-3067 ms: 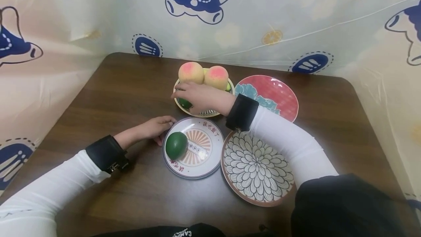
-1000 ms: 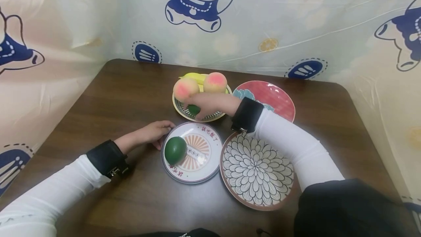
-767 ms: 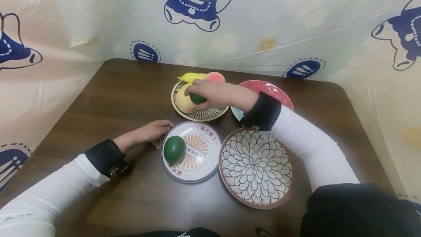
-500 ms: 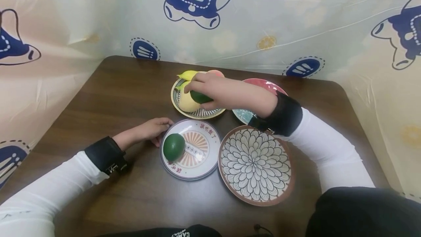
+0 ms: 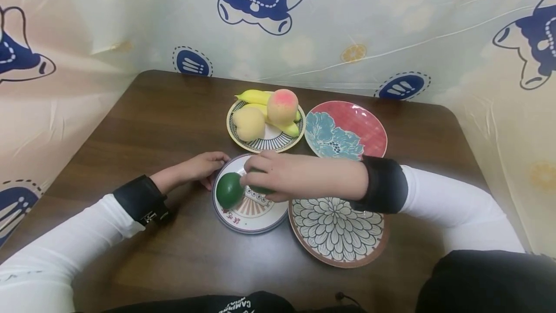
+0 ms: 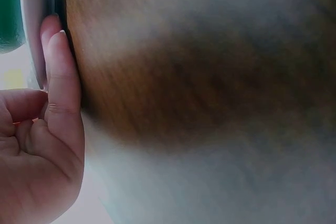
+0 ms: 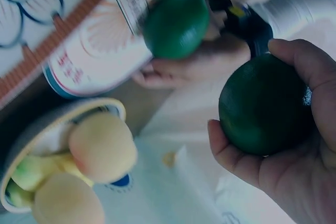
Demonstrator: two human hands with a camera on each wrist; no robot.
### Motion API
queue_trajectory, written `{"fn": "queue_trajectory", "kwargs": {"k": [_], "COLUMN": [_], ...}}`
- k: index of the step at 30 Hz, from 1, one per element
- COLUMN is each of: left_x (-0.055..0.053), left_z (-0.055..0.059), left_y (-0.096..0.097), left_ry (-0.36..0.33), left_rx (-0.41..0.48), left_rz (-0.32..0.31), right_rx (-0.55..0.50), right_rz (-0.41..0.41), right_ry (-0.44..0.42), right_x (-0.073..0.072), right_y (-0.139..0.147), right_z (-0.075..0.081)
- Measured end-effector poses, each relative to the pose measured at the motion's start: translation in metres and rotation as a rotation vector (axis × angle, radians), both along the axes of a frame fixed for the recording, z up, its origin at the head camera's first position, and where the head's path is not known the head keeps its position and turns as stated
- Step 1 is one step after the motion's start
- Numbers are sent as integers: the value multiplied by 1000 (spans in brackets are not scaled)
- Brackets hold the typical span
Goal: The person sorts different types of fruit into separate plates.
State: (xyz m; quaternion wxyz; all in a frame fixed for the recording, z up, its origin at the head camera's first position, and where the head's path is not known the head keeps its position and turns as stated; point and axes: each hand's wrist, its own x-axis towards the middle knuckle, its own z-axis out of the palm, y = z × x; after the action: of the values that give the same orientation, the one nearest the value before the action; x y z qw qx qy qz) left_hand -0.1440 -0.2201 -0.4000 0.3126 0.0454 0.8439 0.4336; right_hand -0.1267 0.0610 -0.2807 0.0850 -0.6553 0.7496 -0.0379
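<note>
My right hand (image 5: 280,174) holds a green lime (image 7: 262,108) between thumb and curled fingers, above the white plate (image 5: 260,227). Another green lime (image 5: 230,191) lies on the left part of that plate, just beside my right fingertips. Whether the two limes touch is hard to tell in the head view; the right wrist view shows them apart. At the plate's left edge, my left hand (image 5: 205,165) pinches the rim, thumb on top and fingers along the outer side, as the left wrist view shows. The plate's right upper part is hidden under my right hand.
Behind the white plate stands a patterned bowl (image 5: 272,145) with two peaches (image 5: 249,124) and yellow bananas (image 5: 254,96). A red plate (image 5: 371,132) with a blue flower sits right of it. Nearer, a petal-patterned plate (image 5: 339,235) lies partly under my right forearm.
My right hand has lifted a lime out of the bowl and brought it nearer, over the white plate. The left peach shifted and turned in the bowl. My left hand stays on the rim.
</note>
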Motion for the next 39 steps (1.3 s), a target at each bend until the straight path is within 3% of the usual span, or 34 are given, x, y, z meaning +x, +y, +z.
{"fn": "queue_trajectory", "kwargs": {"k": [4, 13, 24, 33, 39], "left_x": [0, 2, 0, -1, 1], "left_z": [1, 3, 1, 5, 6], "left_y": [1, 1, 1, 4, 4], "left_ry": [1, 5, -10, -19, 6], "left_rx": [-10, -10, -27, -19, -27], "left_rz": [2, -1, 2, -9, -11], "right_rx": [41, 197, 199, 213, 145], "right_rz": [12, 78, 76, 28, -118], "right_ry": [-11, 70, 149, 76, 13], "right_x": [3, 7, 0, -5, -14], "right_y": [-3, -9, -18, -18, 8], "right_z": [-17, -60, -81, -80, -56]}}
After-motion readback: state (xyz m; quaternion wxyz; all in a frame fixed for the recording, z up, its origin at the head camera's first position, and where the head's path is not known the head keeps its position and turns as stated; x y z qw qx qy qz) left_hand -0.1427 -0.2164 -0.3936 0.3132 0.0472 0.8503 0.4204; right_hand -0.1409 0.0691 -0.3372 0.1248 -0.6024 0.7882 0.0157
